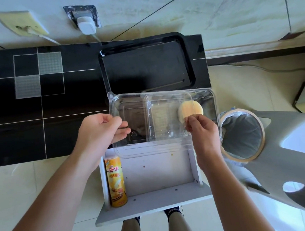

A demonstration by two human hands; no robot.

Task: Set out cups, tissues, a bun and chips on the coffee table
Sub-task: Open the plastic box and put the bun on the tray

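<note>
Head cam looking straight down: the bun (190, 109), a round pale-yellow one, is pinched at its near edge by the right hand (200, 130), fingers closed on it, sitting inside or just above the right half of an open clear plastic clamshell box (159, 125). Hard to say if the bun is still touching the box floor. The left hand (101, 131) grips the left edge of the clamshell, thumb on top and fingers curled underneath, so it's clamped on the plastic. The box straddles the near edge of the glossy black tabletop (40, 104) and overhangs a small white shelf unit (152, 186) that stands on the floor. A yellow-orange chips can (116, 181) lies on that shelf against its left wall. Just behind the clamshell there's a black tray (145, 65) on the tabletop, nothing in it that I can see. Off to the right is a bin with a grey liner (242, 135), tucked beside a white plastic chair (293, 146).
</note>
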